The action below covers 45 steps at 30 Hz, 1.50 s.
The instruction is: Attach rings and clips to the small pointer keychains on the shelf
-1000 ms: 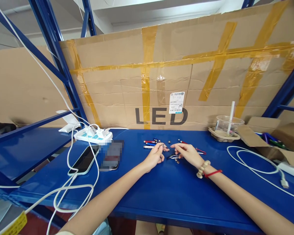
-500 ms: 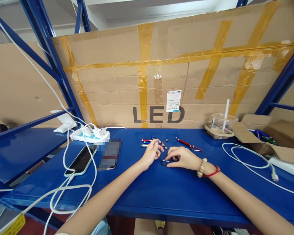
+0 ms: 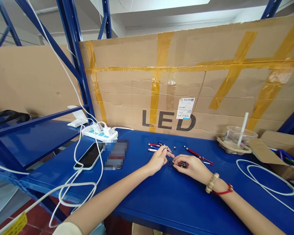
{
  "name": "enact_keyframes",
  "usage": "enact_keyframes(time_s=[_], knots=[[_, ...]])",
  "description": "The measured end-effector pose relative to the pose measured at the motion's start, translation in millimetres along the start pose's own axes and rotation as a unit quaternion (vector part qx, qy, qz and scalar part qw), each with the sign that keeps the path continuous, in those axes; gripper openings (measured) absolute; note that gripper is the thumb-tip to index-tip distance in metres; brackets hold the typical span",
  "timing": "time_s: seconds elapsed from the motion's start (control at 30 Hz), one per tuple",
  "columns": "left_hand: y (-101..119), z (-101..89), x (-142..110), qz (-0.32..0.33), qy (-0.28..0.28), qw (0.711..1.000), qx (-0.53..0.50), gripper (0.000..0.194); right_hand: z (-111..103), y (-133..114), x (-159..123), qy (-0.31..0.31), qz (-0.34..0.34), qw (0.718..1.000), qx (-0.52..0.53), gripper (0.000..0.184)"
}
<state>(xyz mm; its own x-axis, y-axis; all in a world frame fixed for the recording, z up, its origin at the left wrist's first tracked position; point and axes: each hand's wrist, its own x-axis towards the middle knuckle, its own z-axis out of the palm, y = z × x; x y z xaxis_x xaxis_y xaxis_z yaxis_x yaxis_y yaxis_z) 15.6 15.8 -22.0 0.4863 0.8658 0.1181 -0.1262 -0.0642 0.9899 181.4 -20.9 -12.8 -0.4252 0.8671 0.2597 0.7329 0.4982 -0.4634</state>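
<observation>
My left hand point(image 3: 157, 160) is closed in a pinch, with a small silver metal piece point(image 3: 167, 148) at its thumb and fingertip. Facing it, my right hand point(image 3: 192, 168) is closed round a black carabiner point(image 3: 171, 162); a dark part shows below its fingers, and the rest is hidden by them. Just beyond the left hand lie several slim metal pens or pointers, among them a red one point(image 3: 153, 144) and a silver one point(image 3: 152, 150). A small silver bit point(image 3: 174, 147) rests near them. Behind my right hand is a red pen-like tube point(image 3: 194, 152) with a red carabiner point(image 3: 207, 161).
Two phones lie at left, one pale-edged point(image 3: 90, 157), one dark and partly blurred point(image 3: 116, 156). A white power strip point(image 3: 99, 133) with looping cables stands behind them. At right are a plastic cup point(image 3: 243, 134), a coiled white cable point(image 3: 245, 178) and an open cardboard box point(image 3: 267, 151).
The view has swung left, so everything sits further right in the picture. My right hand has turned slightly, showing more of the dark part under its fingers. Both hands keep their pinch.
</observation>
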Motion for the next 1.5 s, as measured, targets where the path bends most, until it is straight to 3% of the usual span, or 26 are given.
enact_keyframes(time_s=[0.33, 0.43, 0.63, 0.87, 1.07, 1.2, 1.3, 1.5], knots=[[-8.4, -1.8, 1.0, 0.024, -0.028, 0.998, 0.054, 0.029, -4.4, 10.2, 1.7, 0.093, 0.123, 0.981, 0.119, 0.028], [-8.2, -2.0, 0.6, 0.019, -0.043, 0.996, 0.071, 0.028, -5.2, 16.5, 2.7, 0.093, 0.151, 0.969, 0.170, 0.032], [0.8, -0.6, -8.1, 0.070, -0.086, 0.973, 0.203, 0.027, -9.4, 11.1, 3.1, 0.056, 0.231, 0.899, 0.369, 0.036], [6.8, 3.7, -13.8, 0.140, -0.114, 0.943, 0.281, 0.027, -18.3, -5.0, -0.8, 0.030, 0.287, 0.850, 0.440, 0.026], [6.0, 3.9, -11.8, 0.126, -0.094, 0.947, 0.280, 0.025, -16.6, 0.2, 0.6, 0.024, 0.247, 0.867, 0.432, 0.028], [4.8, 4.0, -10.4, 0.103, -0.057, 0.957, 0.265, 0.022, -12.8, 2.8, 2.8, 0.040, 0.237, 0.885, 0.399, 0.045], [3.5, 3.9, -9.4, 0.108, -0.053, 0.956, 0.266, 0.021, -7.2, 4.6, 2.8, 0.050, 0.195, 0.909, 0.364, 0.054], [-0.6, 1.2, -6.5, 0.129, -0.060, 0.950, 0.278, 0.021, 0.4, 6.9, 0.1, 0.058, 0.048, 0.981, 0.176, 0.034]])
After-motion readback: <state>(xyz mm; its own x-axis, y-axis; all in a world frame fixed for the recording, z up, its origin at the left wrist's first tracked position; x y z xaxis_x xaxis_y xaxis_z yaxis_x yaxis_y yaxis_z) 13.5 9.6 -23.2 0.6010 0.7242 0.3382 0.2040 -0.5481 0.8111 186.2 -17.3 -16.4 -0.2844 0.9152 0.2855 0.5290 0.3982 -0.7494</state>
